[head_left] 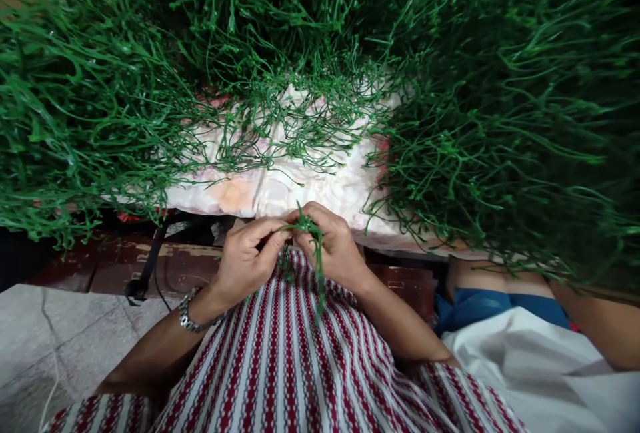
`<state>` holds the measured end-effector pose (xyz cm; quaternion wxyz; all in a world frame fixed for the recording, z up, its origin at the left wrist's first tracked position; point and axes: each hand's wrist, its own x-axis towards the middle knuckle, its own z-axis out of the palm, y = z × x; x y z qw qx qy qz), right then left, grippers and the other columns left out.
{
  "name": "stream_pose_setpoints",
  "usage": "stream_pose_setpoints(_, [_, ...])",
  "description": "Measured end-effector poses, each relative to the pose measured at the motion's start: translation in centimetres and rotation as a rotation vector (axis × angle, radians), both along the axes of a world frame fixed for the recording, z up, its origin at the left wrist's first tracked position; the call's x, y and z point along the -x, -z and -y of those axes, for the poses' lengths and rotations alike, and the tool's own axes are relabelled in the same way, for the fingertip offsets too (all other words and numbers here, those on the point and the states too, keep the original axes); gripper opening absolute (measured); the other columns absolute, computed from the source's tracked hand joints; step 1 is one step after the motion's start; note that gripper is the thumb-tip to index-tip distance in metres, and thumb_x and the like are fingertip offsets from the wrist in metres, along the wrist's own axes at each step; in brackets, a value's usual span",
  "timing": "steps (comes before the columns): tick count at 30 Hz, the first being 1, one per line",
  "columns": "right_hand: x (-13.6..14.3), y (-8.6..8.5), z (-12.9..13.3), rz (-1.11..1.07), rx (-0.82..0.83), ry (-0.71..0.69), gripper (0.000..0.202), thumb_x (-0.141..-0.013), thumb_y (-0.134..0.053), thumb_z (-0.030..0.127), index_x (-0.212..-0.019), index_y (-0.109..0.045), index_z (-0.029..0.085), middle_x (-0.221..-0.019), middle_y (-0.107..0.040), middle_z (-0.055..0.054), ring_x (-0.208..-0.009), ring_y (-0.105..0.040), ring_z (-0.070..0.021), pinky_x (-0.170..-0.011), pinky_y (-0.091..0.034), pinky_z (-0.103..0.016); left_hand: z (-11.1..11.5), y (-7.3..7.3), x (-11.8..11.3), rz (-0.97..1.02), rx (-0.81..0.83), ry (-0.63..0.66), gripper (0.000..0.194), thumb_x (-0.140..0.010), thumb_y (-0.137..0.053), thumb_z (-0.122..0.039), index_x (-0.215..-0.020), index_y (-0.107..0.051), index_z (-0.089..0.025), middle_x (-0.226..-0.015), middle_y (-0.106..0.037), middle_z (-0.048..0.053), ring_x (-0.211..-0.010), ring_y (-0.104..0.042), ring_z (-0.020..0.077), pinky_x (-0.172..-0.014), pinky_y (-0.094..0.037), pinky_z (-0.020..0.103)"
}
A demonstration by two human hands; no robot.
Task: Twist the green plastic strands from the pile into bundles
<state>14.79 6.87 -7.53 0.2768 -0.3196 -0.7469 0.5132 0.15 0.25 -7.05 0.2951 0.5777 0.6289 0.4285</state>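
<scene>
Angling inward, left hand (250, 256) and right hand (334, 243) pinch green stems (306, 224).

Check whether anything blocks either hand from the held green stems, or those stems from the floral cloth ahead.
Nothing visible separates the left hand or right hand from the held green stems; both hands meet at them. Toward the floral cloth, only the right hand's own curled fingers partly intervene; more stems lie farther back.

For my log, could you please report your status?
Left hand and right hand pinching small green bunch. Green heap spread on patterned cloth ahead. Nothing visibly blocking either hand.
</scene>
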Motion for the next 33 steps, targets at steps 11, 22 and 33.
stream_pose_setpoints(11, [-0.4,0.1,0.0,0.205,-0.028,-0.095,0.012,-0.078,-0.042,0.009,-0.084,-0.050,0.016,-0.078,-0.054,-0.002,-0.071,-0.049,-0.0129,-0.068,-0.039,-0.024,-0.3,-0.1,0.2,-0.062,0.165,0.100,0.012,-0.083,-0.050,-0.020,-0.081,-0.061,-0.016,-0.072,-0.066,0.000,-0.065,-0.059,0.0110,-0.064,-0.044,0.019])
stream_pose_setpoints(22, [-0.1,1.5,0.6,-0.049,0.241,-0.052,0.011,-0.083,-0.040,0.013,-0.090,-0.047,0.016,-0.076,-0.047,0.002,-0.069,-0.046,-0.0101,-0.064,-0.040,-0.021,-0.3,0.3,-0.1,-0.047,0.122,0.088,0.017,-0.083,-0.049,-0.018,-0.077,-0.065,-0.016,-0.074,-0.069,0.002,-0.072,-0.063,0.0135,-0.067,-0.048,0.020])
stream_pose_setpoints(33, [-1.6,-0.7,0.3,0.312,-0.184,-0.276,0.023,-0.068,-0.039,0.002,-0.080,-0.055,0.015,-0.076,-0.059,-0.006,-0.069,-0.051,-0.0157,-0.064,-0.040,-0.028,-0.2,-0.3,0.9,-0.031,0.169,0.328,0.022,-0.083,-0.046,-0.014,-0.078,-0.067,-0.016,-0.070,-0.067,0.002,-0.067,-0.061,0.0126,-0.064,-0.048,0.022])
